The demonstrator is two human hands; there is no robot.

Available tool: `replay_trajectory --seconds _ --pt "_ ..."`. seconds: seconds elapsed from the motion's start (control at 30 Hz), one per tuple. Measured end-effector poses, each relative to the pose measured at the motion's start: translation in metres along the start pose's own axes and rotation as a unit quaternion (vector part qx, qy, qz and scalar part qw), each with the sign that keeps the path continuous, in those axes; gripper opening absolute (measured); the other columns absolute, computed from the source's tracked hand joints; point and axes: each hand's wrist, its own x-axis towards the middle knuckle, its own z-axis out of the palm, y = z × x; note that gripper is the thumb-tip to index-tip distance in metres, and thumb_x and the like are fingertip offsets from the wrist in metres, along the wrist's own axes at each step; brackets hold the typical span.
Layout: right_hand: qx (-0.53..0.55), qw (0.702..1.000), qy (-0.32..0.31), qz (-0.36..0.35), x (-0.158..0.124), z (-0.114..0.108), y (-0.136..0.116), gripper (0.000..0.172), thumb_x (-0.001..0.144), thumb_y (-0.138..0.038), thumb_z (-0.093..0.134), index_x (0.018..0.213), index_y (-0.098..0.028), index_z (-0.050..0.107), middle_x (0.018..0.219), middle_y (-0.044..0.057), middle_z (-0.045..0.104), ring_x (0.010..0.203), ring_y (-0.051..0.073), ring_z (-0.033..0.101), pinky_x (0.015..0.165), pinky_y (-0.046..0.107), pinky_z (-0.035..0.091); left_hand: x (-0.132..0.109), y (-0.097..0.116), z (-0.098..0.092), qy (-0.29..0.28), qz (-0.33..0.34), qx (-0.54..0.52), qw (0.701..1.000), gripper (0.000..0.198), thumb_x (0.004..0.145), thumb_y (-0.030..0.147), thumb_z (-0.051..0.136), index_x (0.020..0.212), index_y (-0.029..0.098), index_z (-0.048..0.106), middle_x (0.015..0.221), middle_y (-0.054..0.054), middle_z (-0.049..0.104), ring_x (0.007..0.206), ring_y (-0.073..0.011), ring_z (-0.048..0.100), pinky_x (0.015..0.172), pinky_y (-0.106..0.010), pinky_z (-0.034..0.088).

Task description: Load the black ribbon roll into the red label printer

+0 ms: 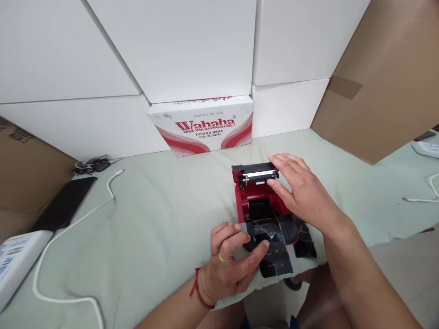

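A small red and black device (241,201), resembling a portable printer, sits near the table's front edge with its hinged lid (254,169) raised. A roller and a pale strip show along the lid's underside. My right hand (302,189) holds the lid's right end between thumb and fingers. Creased, shiny black film (277,260) comes out over the front of the device and hangs toward the edge. My left hand (231,256), with a ring on one finger, has its fingers curled and its thumb on the film. Part of the device's front is hidden by that hand.
Another black film piece (305,242) lies right of the device. A Wahaha carton (209,125) and white boxes (202,45) stand behind, a brown carton (377,77) at right. At left are keys (94,164), a black phone-like slab (65,203) and a white cable (80,221).
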Motion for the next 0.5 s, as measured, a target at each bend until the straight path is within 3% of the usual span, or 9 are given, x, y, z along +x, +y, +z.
replay_trajectory --seconds 0.07,0.17,0.27,0.33,0.4,0.5 --pt "0.020 1.000 -0.019 -0.008 -0.004 -0.012 0.000 0.036 0.109 -0.030 0.053 0.138 -0.013 0.068 0.138 0.014 0.074 0.137 0.030 0.062 0.117 0.050 0.049 -0.002 -0.002 0.000 0.008 -0.008 -0.006 1.000 0.040 0.088 0.012 0.060 0.121 0.025 0.077 0.108 -0.009 0.053 0.115 -0.0275 0.053 0.105 -0.046 0.050" --pt "0.040 0.994 -0.098 0.012 -0.014 -0.034 -0.008 0.030 0.111 -0.027 0.047 0.118 -0.022 0.076 0.114 0.008 0.082 0.109 0.023 0.075 0.095 0.038 0.058 -0.006 -0.011 -0.003 0.039 -0.035 -0.033 0.998 0.049 0.098 0.022 0.057 0.147 0.025 0.063 0.117 -0.011 0.059 0.125 -0.0302 0.056 0.108 -0.050 0.052" --pt "0.005 0.976 -0.212 0.040 -0.023 -0.047 -0.017 0.030 0.108 -0.020 0.046 0.107 -0.025 0.076 0.092 0.004 0.079 0.076 0.019 0.072 0.068 0.030 0.052 -0.009 -0.025 -0.007 0.055 -0.094 -0.066 0.992 0.059 0.106 0.028 0.048 0.165 0.027 0.041 0.136 -0.014 0.066 0.139 -0.0319 0.057 0.114 -0.055 0.048" --pt "-0.029 0.965 -0.257 0.045 -0.026 -0.048 -0.020 0.028 0.103 -0.015 0.049 0.103 -0.024 0.075 0.085 0.003 0.076 0.067 0.018 0.068 0.062 0.029 0.046 -0.010 -0.032 -0.009 0.030 -0.137 -0.104 0.985 0.060 0.109 0.024 0.043 0.168 0.028 0.035 0.137 -0.012 0.072 0.141 -0.0289 0.060 0.123 -0.057 0.039" --pt "-0.053 0.958 -0.280 0.044 -0.027 -0.046 -0.022 0.025 0.099 -0.010 0.052 0.100 -0.023 0.073 0.082 0.003 0.074 0.065 0.018 0.066 0.060 0.029 0.042 -0.010 -0.037 -0.009 0.003 -0.162 -0.141 0.977 0.058 0.109 0.017 0.041 0.166 0.028 0.038 0.131 -0.009 0.078 0.135 -0.0241 0.068 0.128 -0.054 0.033" --pt "-0.075 0.947 -0.310 0.037 -0.026 -0.044 -0.026 0.023 0.094 -0.004 0.054 0.093 -0.022 0.069 0.076 0.001 0.071 0.060 0.017 0.061 0.057 0.030 0.036 -0.009 -0.039 -0.008 -0.002 -0.176 -0.149 0.973 0.053 0.107 0.010 0.042 0.156 0.028 0.052 0.125 -0.006 0.082 0.122 -0.0195 0.075 0.125 -0.048 0.037"
